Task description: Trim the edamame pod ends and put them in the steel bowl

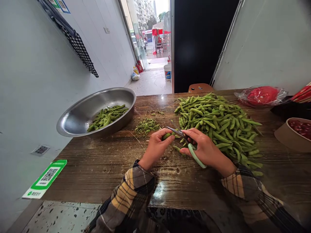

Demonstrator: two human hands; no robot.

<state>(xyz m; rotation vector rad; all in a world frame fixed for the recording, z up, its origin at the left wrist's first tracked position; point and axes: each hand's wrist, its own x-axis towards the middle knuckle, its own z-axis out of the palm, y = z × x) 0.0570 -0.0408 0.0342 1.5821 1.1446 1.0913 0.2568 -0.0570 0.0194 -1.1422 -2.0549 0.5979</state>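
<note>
Between the thumb and fingers of my left hand (157, 145) is a green edamame pod (166, 136), partly covered by the fingers. My right hand (203, 147) grips scissors (194, 155) with pale green handles, their blades pointing left beside the pod. Just past my left hand lies a small heap of cut-off pod tips (147, 126). A large pile of whole edamame pods (216, 124) spreads on the table beyond and to the right of my right hand. At the left, a wide steel basin (73, 115) holds a smaller batch of pods.
The brown wooden table (97, 174) bears scraps and loose stems. A paper bowl (285, 134) of dark red food and a red item in clear plastic (262, 95) stand at the right. A green QR code card (47, 178) lies at the left edge. Behind are a stool (200, 88) and a doorway.
</note>
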